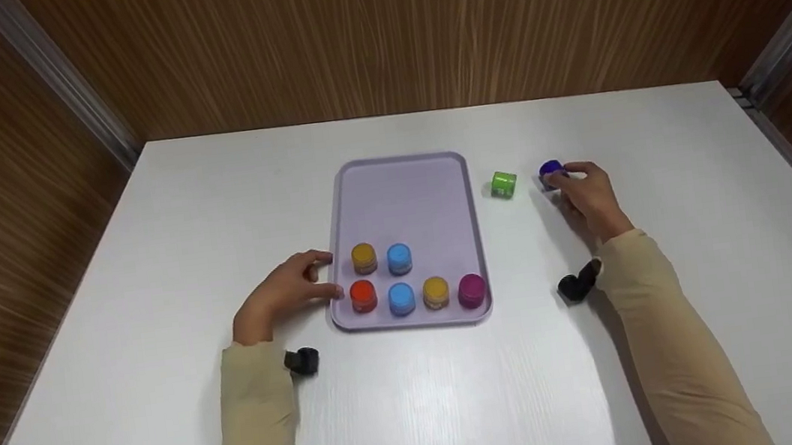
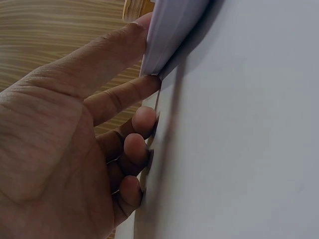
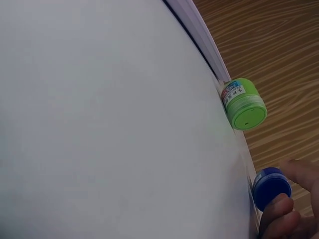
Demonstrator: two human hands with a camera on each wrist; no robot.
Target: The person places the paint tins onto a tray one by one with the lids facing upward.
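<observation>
My right hand (image 1: 589, 195) pinches a dark blue paint jar (image 3: 271, 189) on the table at the right, fingertips at its sides. Close by, to the left of that jar, a green paint jar (image 1: 503, 184) lies on its side. My left hand (image 1: 287, 289) is at the left edge of a lilac tray (image 1: 403, 191), thumb and index finger touching the rim; its other fingers bend loosely in the left wrist view. In the tray's near part stand several paint jars: a red jar (image 1: 363, 296), two light blue, two ochre and a magenta jar (image 1: 472, 291).
A white table (image 1: 433, 399) carries everything. Behind it rises a wood-grain panel (image 1: 373, 36), with similar panels at both sides. Black wrist cameras (image 1: 579, 285) stick out from the sleeves near the tabletop.
</observation>
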